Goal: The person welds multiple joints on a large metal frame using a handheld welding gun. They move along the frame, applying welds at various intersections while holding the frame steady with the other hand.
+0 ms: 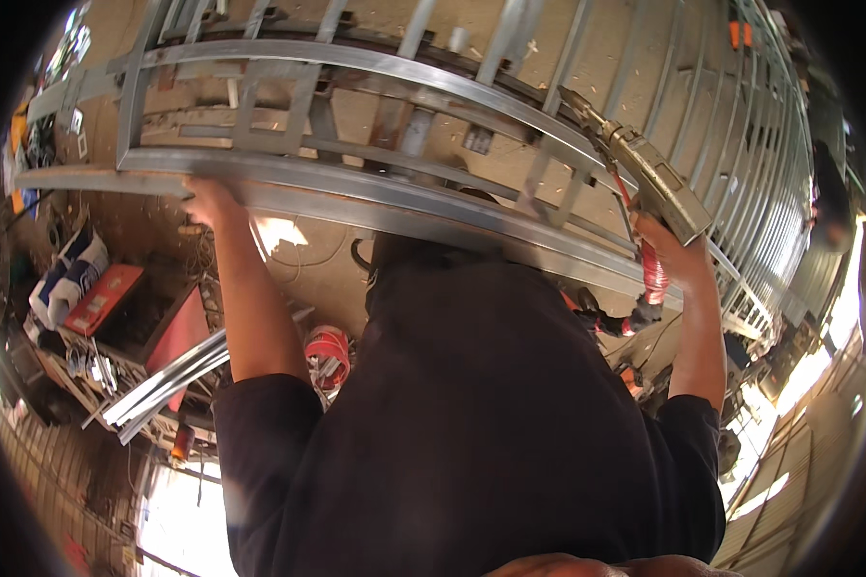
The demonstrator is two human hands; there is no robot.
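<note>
"How is your grip?"
"Your left hand (212, 204) pinches the bar (96, 181) along the near edge of the metal frame (375, 62); your right hand (674, 252) wraps around the tool (666, 190), held over that frame."
"What's done, what's left?"
"The frame looks largely assembled; fastening your bar may remain, I can't tell."

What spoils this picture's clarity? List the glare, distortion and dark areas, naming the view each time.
Head view: the fisheye lens bows the metal frame and leaves the corners black; head view: daylight burns out the opening at lower left; head view: a white patch glares beside the left forearm; head view: the dark shirt shows little detail.
</note>
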